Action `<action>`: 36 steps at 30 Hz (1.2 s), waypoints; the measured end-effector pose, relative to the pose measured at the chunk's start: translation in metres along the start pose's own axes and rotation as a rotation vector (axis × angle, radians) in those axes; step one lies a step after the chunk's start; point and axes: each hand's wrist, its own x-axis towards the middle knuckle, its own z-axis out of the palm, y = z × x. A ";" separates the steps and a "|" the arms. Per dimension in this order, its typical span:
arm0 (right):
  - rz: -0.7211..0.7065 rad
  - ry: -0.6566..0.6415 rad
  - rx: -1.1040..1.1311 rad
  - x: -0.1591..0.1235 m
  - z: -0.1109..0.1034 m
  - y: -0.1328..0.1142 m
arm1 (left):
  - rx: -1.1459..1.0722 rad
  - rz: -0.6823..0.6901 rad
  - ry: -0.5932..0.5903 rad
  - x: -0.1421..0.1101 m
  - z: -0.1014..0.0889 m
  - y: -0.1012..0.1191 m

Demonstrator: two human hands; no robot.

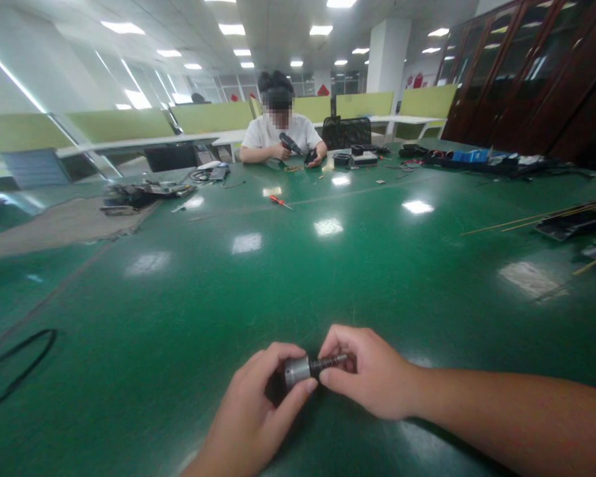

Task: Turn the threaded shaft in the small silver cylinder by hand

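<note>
Low over the green table, both my hands are on one small metal part (297, 372): a silver cylinder with a dark collar and a thin shaft that looks ringed or spring-wound. I cannot tell its exact kind. My left hand (251, 407) grips the silver cylinder between thumb and fingers. From the other side, the thumb and fingers of my right hand (372, 374) close around the collar and shaft. The shaft points to the right, its bare tip showing in front of my right fingers.
Across the green table (228, 285) a person (281, 136) holds a black power drill (291, 144). An orange-handled screwdriver (278, 201) lies mid-table. A black cable (27, 377) loops at left. Dismantled parts (139, 192) lie far left; thin rods (536, 218) jut in from the right.
</note>
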 end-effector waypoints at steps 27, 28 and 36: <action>0.017 0.011 0.033 0.001 0.000 0.000 | 0.033 0.041 0.087 -0.003 0.002 -0.008; 0.017 0.011 0.037 0.001 0.000 0.000 | 0.031 0.042 0.090 -0.003 0.002 -0.009; 0.000 0.016 0.083 0.000 0.000 0.005 | 0.014 0.032 0.086 -0.001 0.002 -0.008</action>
